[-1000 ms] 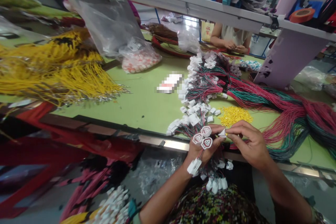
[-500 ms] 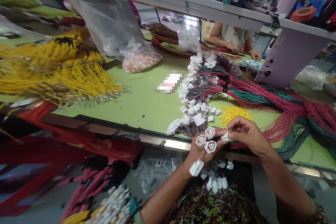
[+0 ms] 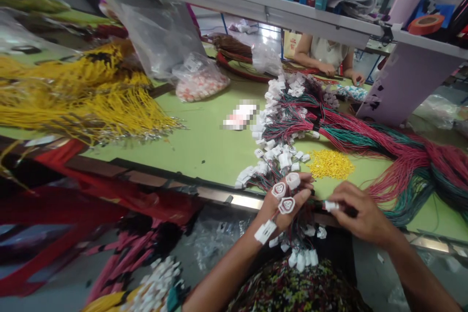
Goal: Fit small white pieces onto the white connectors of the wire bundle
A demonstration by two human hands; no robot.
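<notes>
My left hand [image 3: 270, 208] is closed around a bunch of thin wires at the table's front edge. Three white connectors [image 3: 287, 204] with round holes stick up over its back, and a white connector block [image 3: 265, 232] lies against the wrist. More white connectors [image 3: 302, 259] dangle below. To the right, my right hand [image 3: 361, 212] pinches one white connector [image 3: 331, 205] between thumb and fingers, apart from the left hand. Just beyond the hands lies a heap of small yellow pieces [image 3: 331, 164]. A large bundle of red and green wires [image 3: 351, 139] ends in many white connectors [image 3: 272, 102].
Yellow wires [image 3: 109, 102] with metal tips cover the left of the green table [image 3: 197, 156]. A clear bag of orange-white parts [image 3: 201, 83] sits behind. A shelf [image 3: 263, 12] spans overhead. Another person [image 3: 325, 56] works across the table. Connectors on yellow wires [image 3: 157, 285] hang lower left.
My right hand has moved slightly down and away from the left hand, with a white connector in its fingers. The left hand's connectors have tilted a little, and the view has shifted slightly.
</notes>
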